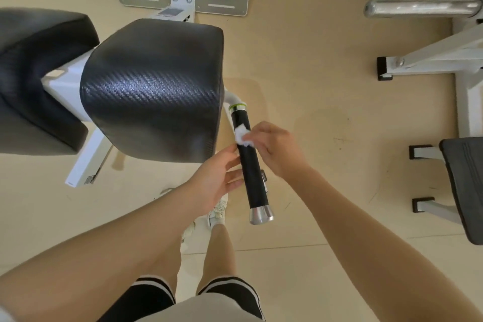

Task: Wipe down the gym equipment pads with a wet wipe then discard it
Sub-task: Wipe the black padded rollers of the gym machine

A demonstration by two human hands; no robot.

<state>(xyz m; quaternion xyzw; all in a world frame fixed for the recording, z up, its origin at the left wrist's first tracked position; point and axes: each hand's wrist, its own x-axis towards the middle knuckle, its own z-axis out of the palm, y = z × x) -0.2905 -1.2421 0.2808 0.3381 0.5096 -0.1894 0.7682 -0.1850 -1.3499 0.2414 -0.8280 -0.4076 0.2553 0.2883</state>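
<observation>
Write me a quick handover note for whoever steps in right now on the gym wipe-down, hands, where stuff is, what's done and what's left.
Right hand: pinches the crumpled wet wipe against the upper part of the black handle grip.
Left hand: fingers rest on the grip's left side, steadying it.
Seat pad and the second pad sit to the left; whether they are wiped cannot be told.
Left: finish the grip, check the pads, discard the wipe. No bin in view.
</observation>
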